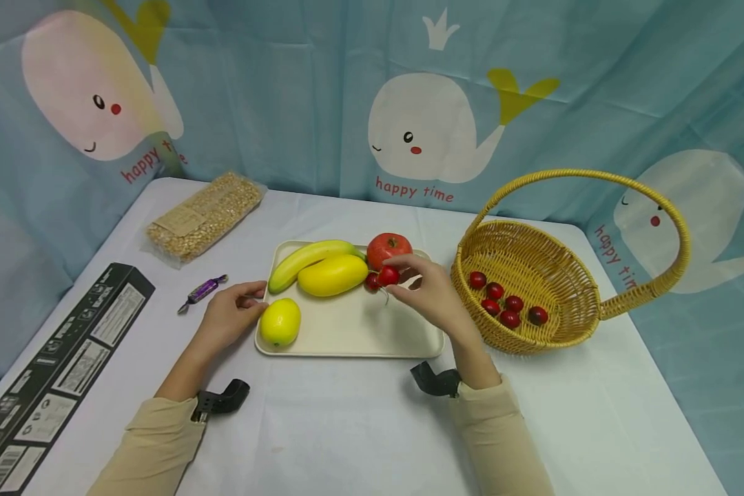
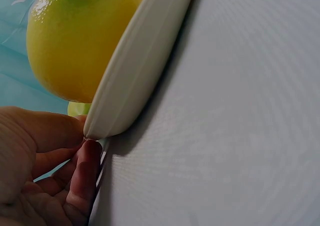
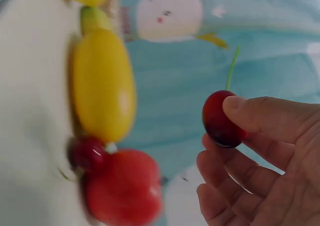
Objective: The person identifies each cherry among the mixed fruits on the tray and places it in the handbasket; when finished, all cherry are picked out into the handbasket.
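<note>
My right hand (image 1: 430, 293) pinches a dark red cherry (image 3: 220, 118) between thumb and fingers, its green stem pointing up in the right wrist view. It is held above the cream tray (image 1: 359, 334). Another cherry (image 3: 89, 153) lies on the tray against a red tomato (image 3: 125, 188). My left hand (image 1: 231, 317) pinches the tray's left rim, thumb on top and fingers below, as the left wrist view shows. Right by it sits a yellow lemon (image 1: 280, 322). Farther back on the tray are a banana (image 1: 306, 260) and a yellow mango-like fruit (image 1: 333, 275).
A yellow wicker basket (image 1: 552, 251) with a tall handle stands right of the tray, several cherries (image 1: 510, 318) inside. At left lie a purple-wrapped candy (image 1: 203, 293), a bag of yellow kernels (image 1: 204, 217) and a long black box (image 1: 62, 368). A whale-print curtain (image 1: 322, 103) hangs behind.
</note>
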The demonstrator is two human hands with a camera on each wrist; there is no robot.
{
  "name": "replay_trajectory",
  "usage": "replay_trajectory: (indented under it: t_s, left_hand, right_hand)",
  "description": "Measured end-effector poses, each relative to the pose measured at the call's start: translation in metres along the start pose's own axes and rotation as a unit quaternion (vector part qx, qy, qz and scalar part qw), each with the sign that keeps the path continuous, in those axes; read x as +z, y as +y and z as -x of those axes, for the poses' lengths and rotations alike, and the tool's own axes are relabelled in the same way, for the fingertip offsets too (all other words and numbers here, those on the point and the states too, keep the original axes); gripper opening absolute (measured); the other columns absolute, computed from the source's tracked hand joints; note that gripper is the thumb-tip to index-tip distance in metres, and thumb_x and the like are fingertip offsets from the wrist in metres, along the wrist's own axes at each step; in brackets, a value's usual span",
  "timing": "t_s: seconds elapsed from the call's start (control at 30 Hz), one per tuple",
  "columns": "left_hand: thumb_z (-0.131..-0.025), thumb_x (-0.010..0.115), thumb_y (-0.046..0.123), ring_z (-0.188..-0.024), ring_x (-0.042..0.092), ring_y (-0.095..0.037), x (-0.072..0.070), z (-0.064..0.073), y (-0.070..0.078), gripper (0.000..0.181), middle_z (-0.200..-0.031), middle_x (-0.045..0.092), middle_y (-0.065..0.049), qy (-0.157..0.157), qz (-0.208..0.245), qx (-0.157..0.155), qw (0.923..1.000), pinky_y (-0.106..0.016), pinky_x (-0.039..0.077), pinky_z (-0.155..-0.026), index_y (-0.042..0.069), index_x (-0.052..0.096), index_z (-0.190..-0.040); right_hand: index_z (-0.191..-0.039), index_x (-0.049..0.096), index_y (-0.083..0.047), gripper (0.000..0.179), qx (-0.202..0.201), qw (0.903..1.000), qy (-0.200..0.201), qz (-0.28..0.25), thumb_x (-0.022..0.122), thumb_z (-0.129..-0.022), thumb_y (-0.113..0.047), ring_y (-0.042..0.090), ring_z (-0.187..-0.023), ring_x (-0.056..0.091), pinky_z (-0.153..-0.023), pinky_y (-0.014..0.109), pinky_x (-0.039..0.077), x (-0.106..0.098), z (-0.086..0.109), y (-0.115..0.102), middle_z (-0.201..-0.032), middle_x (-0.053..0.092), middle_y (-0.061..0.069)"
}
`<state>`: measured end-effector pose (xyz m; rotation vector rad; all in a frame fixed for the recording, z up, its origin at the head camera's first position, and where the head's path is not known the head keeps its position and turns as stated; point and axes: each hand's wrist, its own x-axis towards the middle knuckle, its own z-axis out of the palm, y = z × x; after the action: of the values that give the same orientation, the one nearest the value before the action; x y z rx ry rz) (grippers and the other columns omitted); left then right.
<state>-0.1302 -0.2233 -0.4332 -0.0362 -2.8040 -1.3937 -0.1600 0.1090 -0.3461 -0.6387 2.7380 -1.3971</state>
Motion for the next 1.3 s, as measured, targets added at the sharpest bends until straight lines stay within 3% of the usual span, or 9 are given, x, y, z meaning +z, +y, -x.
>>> replay_trajectory:
  t_s: [0.27, 0.5, 0.7, 0.9, 1.3]
  left_hand:
    - [-0.087, 0.061, 0.01, -0.086, 0.054, -0.022, 0.0, 0.0, 0.0, 0.043, -0.108, 0.061, -0.018, -0.002, 0.002, -0.01, 0.9999, -0.019, 0.043, -0.069, -0.004, 0.052, -0.127]
    - [-0.087, 0.061, 0.01, -0.086, 0.053, -0.022, -0.002, 0.0, 0.004, 0.043, -0.109, 0.061, -0.018, -0.004, -0.002, -0.015, 0.9999, -0.02, 0.043, -0.069, -0.003, 0.052, -0.127]
    - [-0.087, 0.062, 0.011, -0.085, 0.052, -0.022, -0.001, 0.001, 0.005, 0.044, -0.108, 0.061, -0.018, -0.001, -0.009, -0.017, 0.9998, -0.02, 0.042, -0.068, -0.004, 0.052, -0.127]
    - [-0.088, 0.061, 0.011, -0.086, 0.053, -0.022, -0.001, 0.002, 0.002, 0.043, -0.109, 0.061, -0.018, -0.002, -0.01, -0.018, 0.9998, -0.02, 0.042, -0.069, -0.003, 0.052, -0.127]
    - [-0.087, 0.062, 0.009, -0.084, 0.053, -0.022, 0.001, 0.0, -0.001, 0.042, -0.107, 0.061, -0.018, 0.003, -0.008, -0.005, 1.0, -0.017, 0.042, -0.067, -0.004, 0.053, -0.126]
  right_hand:
    - [-0.115, 0.061, -0.002, 0.036, 0.018, 0.9933, 0.098, -0.058, 0.07, -0.081, -0.009, 0.017, -0.09, 0.056, -0.071, 0.019, 0.048, -0.051, 0.02, 0.019, -0.104, 0.062, 0.013]
    - [-0.118, 0.059, -0.003, 0.039, 0.071, 0.984, 0.163, -0.005, 0.069, -0.082, -0.014, 0.009, -0.09, 0.056, -0.071, 0.014, 0.047, -0.096, 0.05, 0.047, -0.104, 0.061, 0.008]
    - [-0.122, 0.057, -0.005, 0.041, 0.126, 0.9725, 0.195, 0.023, 0.067, -0.085, -0.021, 0.009, -0.094, 0.053, -0.074, 0.013, 0.045, -0.117, 0.07, 0.068, -0.106, 0.059, 0.0]
    - [-0.122, 0.055, -0.006, 0.044, 0.183, 0.9617, 0.202, 0.029, 0.066, -0.085, -0.026, 0.008, -0.094, 0.052, -0.07, 0.012, 0.046, -0.123, 0.08, 0.085, -0.108, 0.057, -0.003]
    - [-0.121, 0.053, -0.003, 0.043, 0.217, 0.96, 0.162, 0.07, 0.064, -0.087, -0.026, 0.015, -0.096, 0.053, -0.073, 0.014, 0.043, -0.121, 0.078, 0.099, -0.114, 0.059, 0.016]
